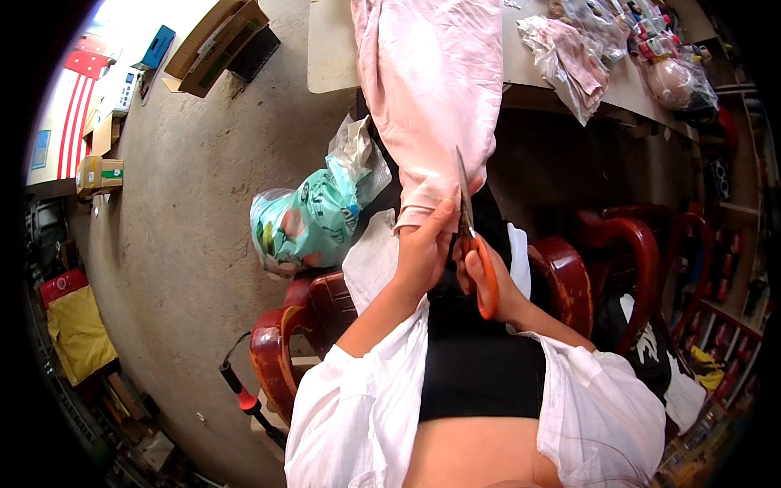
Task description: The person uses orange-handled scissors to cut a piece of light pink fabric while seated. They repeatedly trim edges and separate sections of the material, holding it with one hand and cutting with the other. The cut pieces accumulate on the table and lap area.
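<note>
A long piece of pale pink cloth point(435, 89) hangs from the table toward my lap, its near end folded over in layers. My left hand point(423, 256) grips that folded end, thumb on top. In my right hand point(500, 281) is a pair of scissors point(487, 281) with orange handles, fingers wrapped round the loops. The metal blades point away from me along the cloth's right edge, close to my left thumb. Whether the blades are cutting into the cloth I cannot tell.
The pale table point(332, 49) stands ahead, with a clear bag of pink cloth point(569, 69) at its right. A green plastic bag point(313, 215) is left of my knees. Dark red wooden chairs point(634, 252) stand to the right. Cardboard boxes point(215, 49) are at the far left.
</note>
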### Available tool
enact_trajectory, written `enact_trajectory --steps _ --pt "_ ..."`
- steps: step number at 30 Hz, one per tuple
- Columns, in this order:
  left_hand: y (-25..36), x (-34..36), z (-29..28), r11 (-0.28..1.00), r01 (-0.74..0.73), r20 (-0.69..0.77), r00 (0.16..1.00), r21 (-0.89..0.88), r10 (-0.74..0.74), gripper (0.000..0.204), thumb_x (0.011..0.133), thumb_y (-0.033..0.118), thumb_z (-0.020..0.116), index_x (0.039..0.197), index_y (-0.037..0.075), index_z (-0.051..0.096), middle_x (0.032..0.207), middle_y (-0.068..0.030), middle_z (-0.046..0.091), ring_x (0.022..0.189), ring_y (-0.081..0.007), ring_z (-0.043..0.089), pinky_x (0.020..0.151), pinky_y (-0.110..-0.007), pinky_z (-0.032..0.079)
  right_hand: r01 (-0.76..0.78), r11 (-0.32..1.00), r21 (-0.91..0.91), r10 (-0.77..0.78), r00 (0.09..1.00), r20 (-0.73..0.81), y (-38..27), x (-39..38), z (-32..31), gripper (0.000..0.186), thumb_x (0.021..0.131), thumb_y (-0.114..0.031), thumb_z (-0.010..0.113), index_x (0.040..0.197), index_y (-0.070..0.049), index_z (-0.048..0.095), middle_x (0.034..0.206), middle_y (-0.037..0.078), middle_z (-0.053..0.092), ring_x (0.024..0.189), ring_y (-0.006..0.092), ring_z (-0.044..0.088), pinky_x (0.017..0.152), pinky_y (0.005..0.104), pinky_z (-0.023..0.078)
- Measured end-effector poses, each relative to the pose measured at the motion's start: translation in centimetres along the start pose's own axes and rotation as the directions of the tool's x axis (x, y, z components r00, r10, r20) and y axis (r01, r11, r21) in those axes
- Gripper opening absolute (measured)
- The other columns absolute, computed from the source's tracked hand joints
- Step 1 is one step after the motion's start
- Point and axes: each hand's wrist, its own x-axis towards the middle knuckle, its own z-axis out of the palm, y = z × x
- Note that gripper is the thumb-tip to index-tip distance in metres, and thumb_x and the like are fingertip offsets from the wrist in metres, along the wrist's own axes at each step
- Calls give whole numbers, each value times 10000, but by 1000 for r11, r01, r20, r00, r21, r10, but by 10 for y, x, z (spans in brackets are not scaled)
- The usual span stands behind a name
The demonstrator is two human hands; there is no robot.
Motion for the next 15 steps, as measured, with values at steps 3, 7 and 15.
enact_trajectory --steps 3,7,15 --pt "4 -2 -9 991 128 90 987 27 -130 460 956 142 458 1354 -33 311 1352 -230 445 1004 -242 613 823 -319 520 -45 992 114 37 997 66 -1 7 -5 498 933 -581 365 999 -92 426 793 -16 407 634 80 403 585 220 356" --pt "4 -3 -5 988 127 52 990 87 -132 439 955 174 473 1334 -6 345 1252 -193 485 760 -166 619 630 -271 517 -14 966 258 7 1000 28 -7 14 -1 520 908 -615 385 921 -96 422 704 -15 412 556 79 404 521 217 357" --pt "-10 -10 -7 989 147 -53 988 16 -146 275 929 190 562 1123 0 516 783 -55 606 643 -129 584 592 -247 481 -90 907 410 106 994 -15 -18 14 -5 509 893 -592 444 781 -95 445 554 -23 428 392 74 444 369 214 371"
